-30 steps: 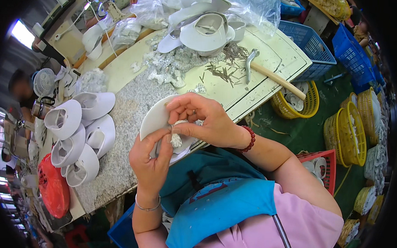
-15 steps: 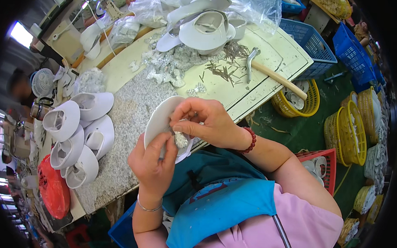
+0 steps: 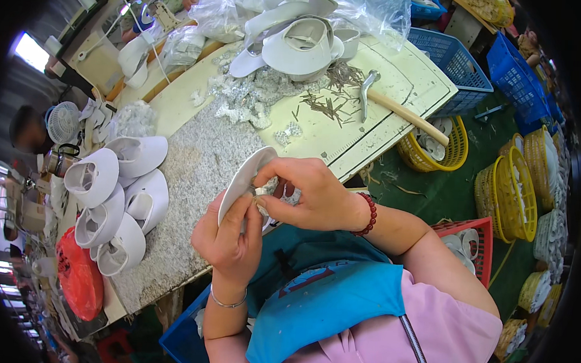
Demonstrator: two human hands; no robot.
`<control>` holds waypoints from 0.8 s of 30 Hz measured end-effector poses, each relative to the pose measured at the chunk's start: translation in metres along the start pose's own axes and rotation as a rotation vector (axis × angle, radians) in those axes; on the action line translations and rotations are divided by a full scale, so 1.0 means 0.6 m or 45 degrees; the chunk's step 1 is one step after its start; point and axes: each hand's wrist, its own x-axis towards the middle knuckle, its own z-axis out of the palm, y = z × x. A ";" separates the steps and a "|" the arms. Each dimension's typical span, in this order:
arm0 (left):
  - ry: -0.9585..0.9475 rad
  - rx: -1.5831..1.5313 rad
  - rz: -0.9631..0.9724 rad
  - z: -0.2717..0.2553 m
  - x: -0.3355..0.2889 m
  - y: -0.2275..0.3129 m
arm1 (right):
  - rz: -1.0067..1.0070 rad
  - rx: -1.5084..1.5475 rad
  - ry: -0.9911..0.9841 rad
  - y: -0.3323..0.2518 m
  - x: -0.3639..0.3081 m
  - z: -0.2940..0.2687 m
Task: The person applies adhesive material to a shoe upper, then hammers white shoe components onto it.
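Note:
A white, curved, visor-shaped piece (image 3: 247, 169) stands tilted at the table's near edge. My left hand (image 3: 227, 240) is closed on its lower side, thumb and fingers pinched near its inner edge. Against that same inner side, my right hand (image 3: 312, 195) pinches a small whitish scrap (image 3: 261, 192), whose kind I cannot make out. The piece's far side is partly hidden by my fingers. To the left lies a group of similar white pieces (image 3: 98, 219), several overlapping. More of them are heaped in a pile (image 3: 301, 47) at the back of the table.
A wooden-handled hammer (image 3: 405, 112) lies across the table's right edge, beside scattered thin brown sticks (image 3: 328, 109). Silvery-white scraps (image 3: 245, 93) cover the middle back. A red plastic bag (image 3: 79, 276) sits at the left edge. Blue basket (image 3: 451, 62) and yellow basket (image 3: 458, 152) stand right.
Both hands and the white piece have shifted slightly right and down. The piece is turned more edge-on. The whitish clump between my fingers shows less than before.

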 end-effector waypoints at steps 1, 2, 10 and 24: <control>0.003 -0.015 0.009 0.001 0.003 0.006 | -0.004 -0.063 -0.014 -0.003 -0.002 -0.005; -0.038 -0.012 -0.028 0.000 0.007 0.014 | -0.005 -0.087 0.001 -0.009 -0.005 -0.010; -0.021 0.035 0.039 -0.009 -0.023 0.005 | 0.051 0.086 -0.036 0.000 -0.018 0.013; -0.074 -0.003 -0.048 -0.015 -0.025 0.013 | -0.140 -0.151 0.068 0.009 -0.017 0.035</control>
